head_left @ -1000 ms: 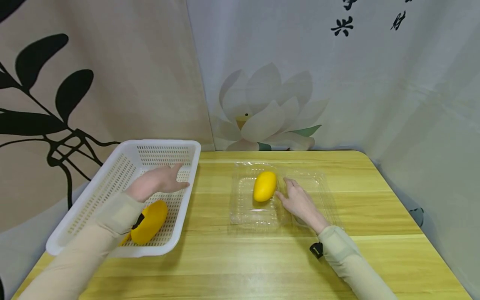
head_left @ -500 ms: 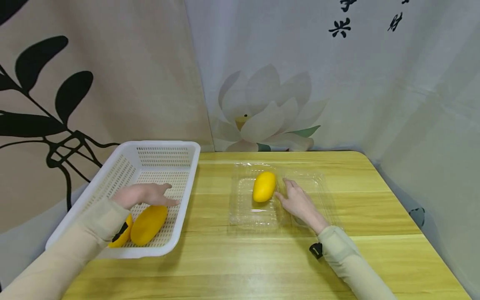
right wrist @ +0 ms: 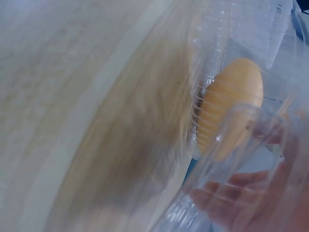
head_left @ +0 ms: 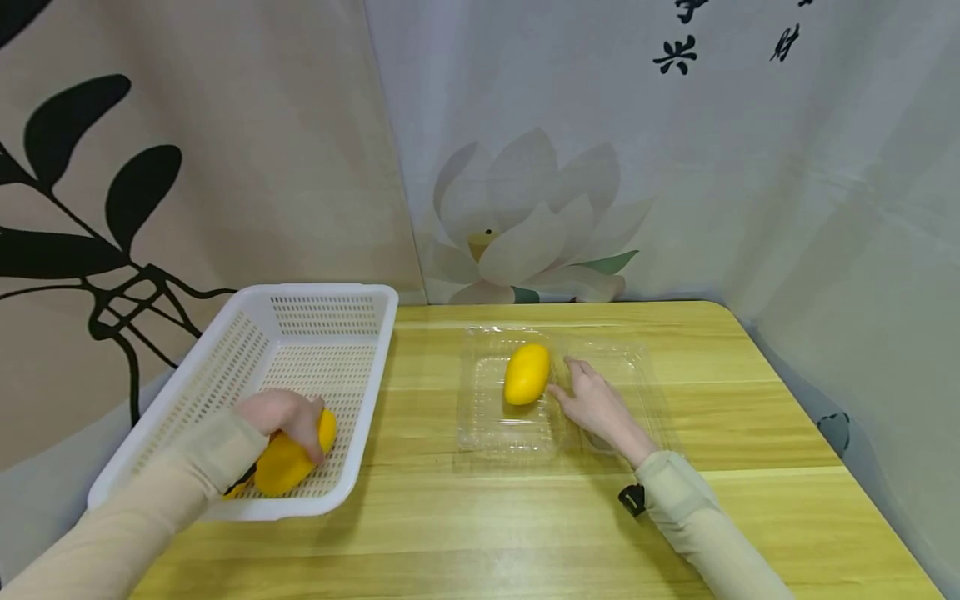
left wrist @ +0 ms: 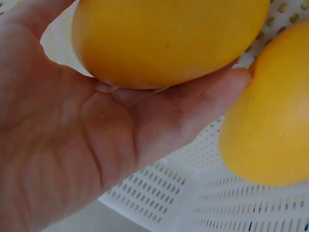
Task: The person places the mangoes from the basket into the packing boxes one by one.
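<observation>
Inside the white plastic basket [head_left: 352, 467], my left hand [head_left: 291, 417] grips a yellow mango [head_left: 281, 467], thumb on one side and fingers on the other. In the left wrist view this mango [left wrist: 169, 41] lies against the fingers, and a fingertip meets a second mango [left wrist: 275, 116]. My right hand [head_left: 597, 408] rests at the middle of an opened clear plastic box [head_left: 487, 429], fingers loosely extended. Another mango [head_left: 527, 373] lies in the box's left half, just beside those fingertips. Through the plastic, the right wrist view shows the fingers [right wrist: 217, 200] and that mango [right wrist: 231, 106].
The basket stands on the left of the wooden table [head_left: 480, 533], its slotted walls rising around the left hand. A printed curtain [head_left: 525, 125] hangs behind the table's back edge. The clear box's right half [head_left: 622, 367] lies flat beneath the right hand.
My left hand has come back from the basket's right side, lowered toward the near end and closed its fingers around a mango. My right hand has stayed at the clear box.
</observation>
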Demonstrator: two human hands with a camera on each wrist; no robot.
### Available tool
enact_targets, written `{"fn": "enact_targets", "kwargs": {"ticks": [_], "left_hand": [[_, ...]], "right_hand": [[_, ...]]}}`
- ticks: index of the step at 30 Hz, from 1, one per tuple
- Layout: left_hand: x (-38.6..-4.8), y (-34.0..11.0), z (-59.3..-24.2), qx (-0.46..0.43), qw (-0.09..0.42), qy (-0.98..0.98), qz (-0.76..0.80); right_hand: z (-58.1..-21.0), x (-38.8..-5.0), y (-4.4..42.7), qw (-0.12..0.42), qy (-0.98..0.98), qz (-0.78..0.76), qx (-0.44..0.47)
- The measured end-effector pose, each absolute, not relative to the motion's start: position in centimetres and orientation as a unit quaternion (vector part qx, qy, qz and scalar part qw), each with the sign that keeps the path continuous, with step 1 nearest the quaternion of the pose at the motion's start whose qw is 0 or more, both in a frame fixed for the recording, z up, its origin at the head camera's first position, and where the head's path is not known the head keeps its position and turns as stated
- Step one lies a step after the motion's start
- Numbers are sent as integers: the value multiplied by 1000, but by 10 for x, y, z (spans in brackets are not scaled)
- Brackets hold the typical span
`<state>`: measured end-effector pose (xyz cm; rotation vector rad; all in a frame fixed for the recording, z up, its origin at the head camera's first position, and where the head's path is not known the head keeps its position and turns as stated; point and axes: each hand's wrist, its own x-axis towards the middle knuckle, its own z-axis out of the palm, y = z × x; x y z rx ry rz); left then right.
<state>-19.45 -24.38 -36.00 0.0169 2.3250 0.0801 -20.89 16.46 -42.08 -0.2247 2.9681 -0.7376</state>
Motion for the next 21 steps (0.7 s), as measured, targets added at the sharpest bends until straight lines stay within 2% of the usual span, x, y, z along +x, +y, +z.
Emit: {"fn": "enact_targets", "kwargs": {"ticks": [16,21], "left_hand": [[-197,-246,-362,39,386,921,24],[-200,-244,-358,22,386,921,47]], "right_hand": [[-419,-209,166,39,969,-229,-80],[-420,-210,165,40,970,-227,-80]]}}
